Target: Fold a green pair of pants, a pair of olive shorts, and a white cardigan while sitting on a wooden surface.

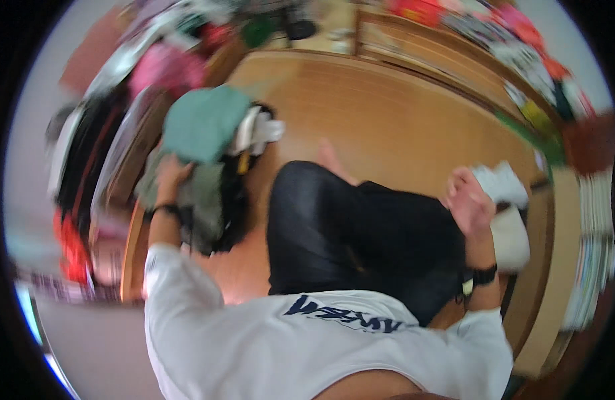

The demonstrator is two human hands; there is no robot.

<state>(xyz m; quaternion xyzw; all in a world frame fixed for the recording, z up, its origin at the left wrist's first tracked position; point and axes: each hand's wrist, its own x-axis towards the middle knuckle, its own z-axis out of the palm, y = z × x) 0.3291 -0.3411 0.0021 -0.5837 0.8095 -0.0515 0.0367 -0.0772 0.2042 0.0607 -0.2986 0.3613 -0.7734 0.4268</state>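
Observation:
My left hand (172, 172) reaches out to the left and rests on a grey-green folded garment (206, 200). Blur hides whether its fingers grip the cloth. Just beyond the hand, a teal folded cloth (205, 122) lies on the same pile. Black fabric (235, 205) shows along the pile's right side, and white items (257, 131) stick out at its far right. My right hand (470, 202) is raised beside my right knee, palm turned up, with loosely curled fingers and nothing in it. Close by it are a white crumpled cloth (502, 184) and a cream-coloured item (510, 240).
I sit cross-legged in black trousers (312, 225) on a wooden surface (387, 115) with raised edges. Clothes and bags (107, 150) line the left side. A wooden rail (437, 45) runs along the far right. Cardboard (547, 290) and stacked books (590, 280) stand at right.

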